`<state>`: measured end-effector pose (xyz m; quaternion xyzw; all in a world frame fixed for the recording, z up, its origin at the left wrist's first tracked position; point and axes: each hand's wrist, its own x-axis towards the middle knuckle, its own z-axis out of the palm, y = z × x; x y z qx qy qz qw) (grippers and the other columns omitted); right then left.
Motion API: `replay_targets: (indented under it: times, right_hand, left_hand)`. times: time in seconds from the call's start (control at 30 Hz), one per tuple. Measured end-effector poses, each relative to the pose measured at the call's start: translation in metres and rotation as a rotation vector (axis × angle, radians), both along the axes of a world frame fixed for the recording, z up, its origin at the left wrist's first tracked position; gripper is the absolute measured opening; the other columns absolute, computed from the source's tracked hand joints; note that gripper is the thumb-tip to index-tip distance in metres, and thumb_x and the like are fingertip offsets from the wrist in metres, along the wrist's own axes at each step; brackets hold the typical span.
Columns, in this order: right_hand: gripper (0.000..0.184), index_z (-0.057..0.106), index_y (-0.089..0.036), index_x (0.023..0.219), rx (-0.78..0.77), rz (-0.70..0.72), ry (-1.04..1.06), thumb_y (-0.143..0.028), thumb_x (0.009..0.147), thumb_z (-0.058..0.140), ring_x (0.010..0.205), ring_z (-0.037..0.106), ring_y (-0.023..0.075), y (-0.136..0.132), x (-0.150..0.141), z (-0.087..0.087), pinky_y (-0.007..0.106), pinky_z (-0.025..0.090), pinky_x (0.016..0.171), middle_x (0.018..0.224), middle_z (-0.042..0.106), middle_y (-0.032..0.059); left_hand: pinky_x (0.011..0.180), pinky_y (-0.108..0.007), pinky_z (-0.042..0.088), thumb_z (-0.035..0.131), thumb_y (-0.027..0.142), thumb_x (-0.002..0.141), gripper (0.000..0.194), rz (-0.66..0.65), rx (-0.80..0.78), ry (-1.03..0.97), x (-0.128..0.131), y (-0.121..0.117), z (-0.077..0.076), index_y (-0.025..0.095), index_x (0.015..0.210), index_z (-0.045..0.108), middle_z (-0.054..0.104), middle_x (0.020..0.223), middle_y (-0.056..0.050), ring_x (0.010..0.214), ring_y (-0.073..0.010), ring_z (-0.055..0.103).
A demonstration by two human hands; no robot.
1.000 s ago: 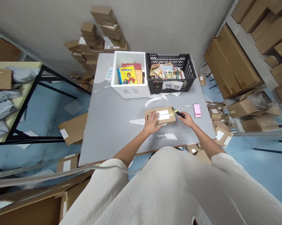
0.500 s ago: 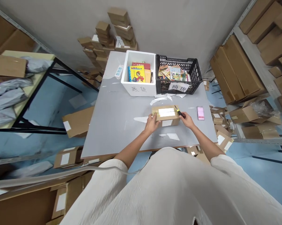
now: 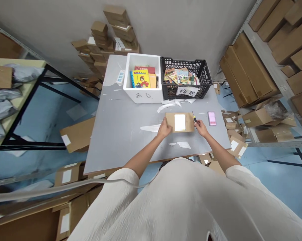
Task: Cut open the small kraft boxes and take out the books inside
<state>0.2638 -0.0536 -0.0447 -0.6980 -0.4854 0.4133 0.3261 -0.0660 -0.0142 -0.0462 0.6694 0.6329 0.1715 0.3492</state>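
Note:
A small brown cardboard box (image 3: pixel 190 122) with a white label (image 3: pixel 180 122) is on the grey table (image 3: pixel 120 134) in front of me. My left hand (image 3: pixel 164 128) grips its left end, thumb on the near side and fingers along the edge. At the box's right end, my right hand (image 3: pixel 201 128) is closed round a utility knife (image 3: pixel 195 119) with a black and yellow handle. The knife's thin blade points up and away from me. Part of the handle is hidden in my fingers.
Behind the box stand a white foam bin (image 3: pixel 143 96) and a black plastic crate (image 3: pixel 208 83), both with books inside. A phone (image 3: pixel 212 118) lies to the right. Paper scraps (image 3: pixel 183 145) are scattered on the table. Stacked boxes (image 3: pixel 120 31) rise against the wall; shelves flank both sides.
The box has turned over between my hands, so a different face with an upright label now shows. The knife has shifted slightly to the right and stands more upright. My view has swung a little.

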Motion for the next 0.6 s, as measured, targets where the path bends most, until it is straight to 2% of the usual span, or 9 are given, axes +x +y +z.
replay_targets:
  times: [0.1, 0.2, 0.33, 0.5, 0.6]
  right_hand:
    - [0.050, 0.060, -0.026, 0.125, -0.029, 0.013, -0.017, -0.066, 0.096, 0.061, 0.114, 0.076, 0.0272, -0.005, 0.002, -0.006, 0.049, 0.061, 0.104, 0.121, 0.080, 0.0100]
    - [0.048, 0.061, -0.027, 0.124, -0.053, 0.036, -0.068, -0.067, 0.097, 0.060, 0.110, 0.076, 0.0268, -0.009, 0.002, -0.008, 0.049, 0.061, 0.104, 0.119, 0.082, 0.0094]
    - [0.050, 0.063, -0.028, 0.122, -0.057, 0.082, -0.105, -0.072, 0.098, 0.058, 0.096, 0.075, 0.0271, -0.012, -0.001, -0.003, 0.048, 0.063, 0.096, 0.109, 0.083, 0.0078]
    - [0.055, 0.064, -0.027, 0.129, 0.024, 0.033, -0.143, -0.073, 0.100, 0.055, 0.099, 0.076, 0.0302, -0.007, 0.003, 0.011, 0.049, 0.063, 0.096, 0.110, 0.081, 0.0094]
    - [0.059, 0.062, -0.025, 0.137, 0.055, -0.008, -0.138, -0.072, 0.103, 0.050, 0.105, 0.077, 0.0312, -0.001, 0.007, 0.020, 0.050, 0.062, 0.100, 0.114, 0.080, 0.0111]
  left_hand:
    - [0.112, -0.051, 0.060, 0.064, 0.027, 0.093, 0.094, 0.003, -0.110, -0.025, -0.003, -0.007, -0.005, 0.016, 0.178, 0.026, 0.066, 0.157, -0.022, 0.137, -0.0389, 0.070]
    - [0.110, -0.052, 0.060, 0.065, 0.026, 0.092, 0.093, -0.022, -0.139, -0.029, -0.005, -0.013, -0.007, 0.017, 0.176, 0.027, 0.070, 0.150, -0.022, 0.133, -0.0389, 0.072]
    - [0.109, -0.051, 0.060, 0.068, 0.024, 0.090, 0.094, -0.017, -0.153, -0.023, -0.005, -0.017, -0.005, 0.015, 0.175, 0.028, 0.070, 0.149, -0.024, 0.132, -0.0384, 0.072]
    - [0.108, -0.049, 0.061, 0.070, 0.035, 0.096, 0.089, 0.041, -0.114, -0.061, -0.004, -0.014, 0.013, 0.023, 0.176, 0.032, 0.071, 0.147, -0.018, 0.130, -0.0363, 0.073]
    - [0.112, -0.050, 0.059, 0.070, 0.043, 0.099, 0.082, 0.085, -0.052, -0.069, -0.006, -0.007, 0.027, 0.023, 0.173, 0.039, 0.067, 0.151, -0.018, 0.127, -0.0349, 0.073]
